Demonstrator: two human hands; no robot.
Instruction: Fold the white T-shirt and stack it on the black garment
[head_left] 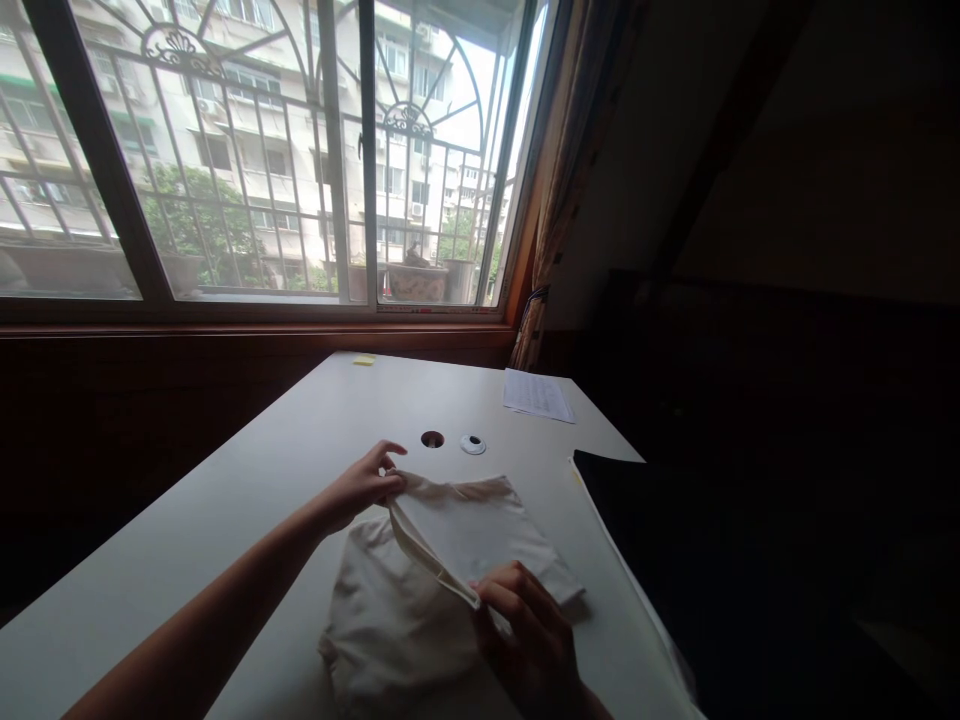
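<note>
A white cloth item, soft and creased, lies across the near part of the table; whether it is a garment or a bag I cannot tell. One flap is turned away toward the right, and its edge shows two layers slightly parted. My left hand pinches the far corner of that edge between thumb and fingers. At the near corner, my right hand grips the same edge with curled fingers. Below the flap, the rest of the cloth spreads in loose folds toward me, partly behind my right hand.
The white table has a round cable hole with its cover beside it. Printed papers and a yellow note lie at the far side. A dark panel-like object stands at the right. Beyond is a barred window.
</note>
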